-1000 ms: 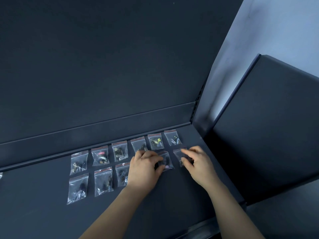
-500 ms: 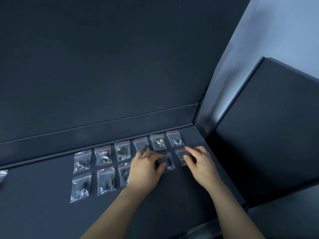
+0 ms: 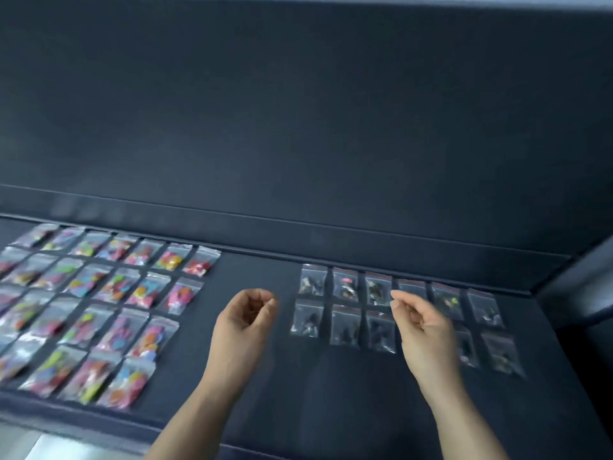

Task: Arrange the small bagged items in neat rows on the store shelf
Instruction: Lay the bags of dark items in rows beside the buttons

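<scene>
Shelf (image 3: 315, 393), right half: small clear bags of dark items (image 3: 345, 322), two rows running left to right, each bag's long axis front to back. Right hand (image 3: 423, 327) hangs over the rows about mid-length, nearer; left hand (image 3: 245, 322) is over the bare gap just left of them, colourful bags (image 3: 99, 310) farther left. Both hands loosely curled, nothing visibly held.

Shelf (image 3: 258, 393): dark, matt, smooth. Back panel (image 3: 298, 111), upper frame: same matt finish. Right bags (image 3: 345, 323) and lower-left bags (image 3: 109, 293): clear, glossy plastic.
</scene>
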A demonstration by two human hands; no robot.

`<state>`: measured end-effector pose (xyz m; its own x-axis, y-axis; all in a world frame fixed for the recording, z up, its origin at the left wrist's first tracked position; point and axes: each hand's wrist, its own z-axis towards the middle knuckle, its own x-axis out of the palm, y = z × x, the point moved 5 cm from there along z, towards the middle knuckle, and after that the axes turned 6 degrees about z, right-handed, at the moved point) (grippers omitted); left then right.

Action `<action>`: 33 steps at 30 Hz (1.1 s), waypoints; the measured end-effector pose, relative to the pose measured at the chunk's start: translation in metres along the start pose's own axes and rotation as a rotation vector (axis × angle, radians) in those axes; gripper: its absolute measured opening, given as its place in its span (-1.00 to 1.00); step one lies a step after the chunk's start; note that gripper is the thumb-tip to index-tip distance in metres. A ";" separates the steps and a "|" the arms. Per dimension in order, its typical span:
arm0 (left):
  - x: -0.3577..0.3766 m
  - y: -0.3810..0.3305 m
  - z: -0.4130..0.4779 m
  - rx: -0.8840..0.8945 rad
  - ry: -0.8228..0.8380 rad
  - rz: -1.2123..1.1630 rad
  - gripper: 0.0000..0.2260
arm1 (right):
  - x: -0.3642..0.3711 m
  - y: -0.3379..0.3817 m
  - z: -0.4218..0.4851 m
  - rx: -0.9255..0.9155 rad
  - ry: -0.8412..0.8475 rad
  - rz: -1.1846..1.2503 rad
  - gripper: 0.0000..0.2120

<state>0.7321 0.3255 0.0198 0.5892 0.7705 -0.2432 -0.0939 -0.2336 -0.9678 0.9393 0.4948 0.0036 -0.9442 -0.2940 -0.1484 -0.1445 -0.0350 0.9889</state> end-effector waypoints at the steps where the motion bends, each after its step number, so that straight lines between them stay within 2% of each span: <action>1: -0.026 0.008 0.000 -0.018 -0.052 -0.011 -0.90 | 0.023 0.005 -0.005 -0.002 0.050 0.003 -0.86; 7: -0.186 0.044 -0.020 -0.099 -0.302 -0.067 -0.94 | 0.177 0.041 -0.061 -0.028 0.307 0.041 -0.86; 13: -0.358 0.081 -0.053 -0.108 -0.495 -0.044 -0.94 | 0.338 0.079 -0.157 -0.064 0.546 0.033 -0.87; 19: -0.500 0.113 -0.078 -0.169 -0.653 0.011 -0.93 | 0.475 0.110 -0.245 -0.064 0.751 0.030 -0.90; 25: -0.599 0.136 -0.053 -0.190 -0.741 0.014 -0.92 | 0.586 0.124 -0.276 -0.079 0.853 0.003 -0.88; 33: -0.708 0.156 0.058 -0.166 -0.755 0.052 -0.92 | 0.741 0.136 -0.256 -0.068 0.842 0.028 -0.87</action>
<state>0.2539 -0.2223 0.0367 -0.1251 0.9377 -0.3241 0.0498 -0.3203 -0.9460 0.2958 0.0275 0.0309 -0.4078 -0.9082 -0.0941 -0.0808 -0.0668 0.9945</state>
